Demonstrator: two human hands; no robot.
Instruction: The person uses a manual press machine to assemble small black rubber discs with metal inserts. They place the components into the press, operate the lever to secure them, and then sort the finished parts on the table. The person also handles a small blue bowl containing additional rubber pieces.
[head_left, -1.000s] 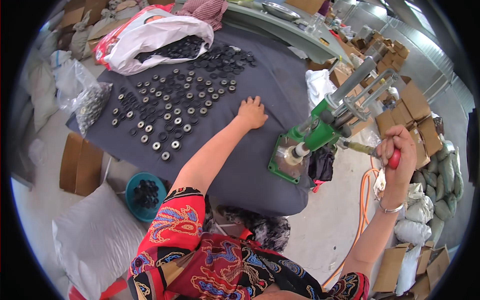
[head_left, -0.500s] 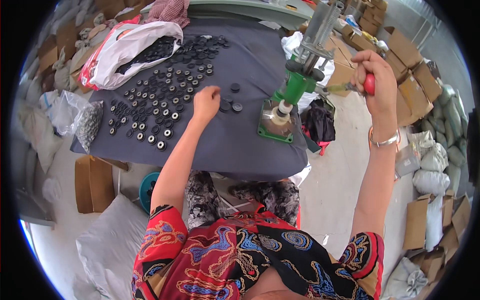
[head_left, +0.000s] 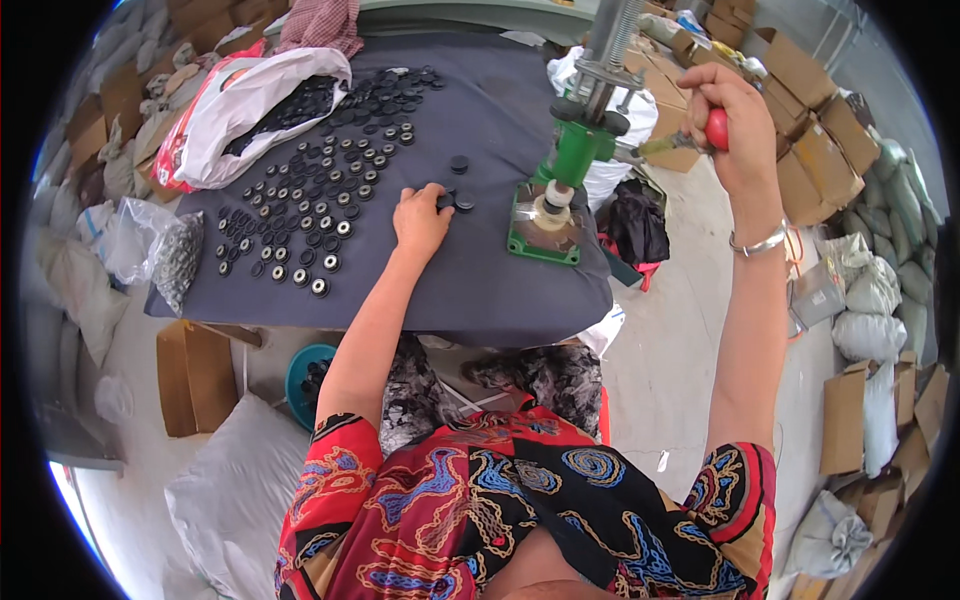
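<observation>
My right hand (head_left: 737, 128) is wrapped around the red ball knob (head_left: 717, 129) of the lever on a green hand press (head_left: 574, 150). The press stands at the table's right side, its base plate (head_left: 530, 240) flat on the dark cloth. Over the middle of the cloth, my left hand (head_left: 420, 222) has its fingers bent onto a black disc (head_left: 445, 202), partly hidden by the fingertips. Next to it lie another black disc (head_left: 464, 203) and, farther back, a third disc (head_left: 459, 163). Many black rings with metal centres (head_left: 343, 228) are spread to the left of my left hand.
A white and red bag (head_left: 235, 120) spills black parts at the table's back left. A clear bag of small parts (head_left: 178, 262) sits at the left edge. Below are a teal basin (head_left: 300, 375) and a cardboard box (head_left: 195, 375). Boxes and sacks (head_left: 865, 345) line the right side.
My left hand has come down toward the loose discs, and its fingers are now on one. My right hand stays on the knob. The whole view has shifted slightly.
</observation>
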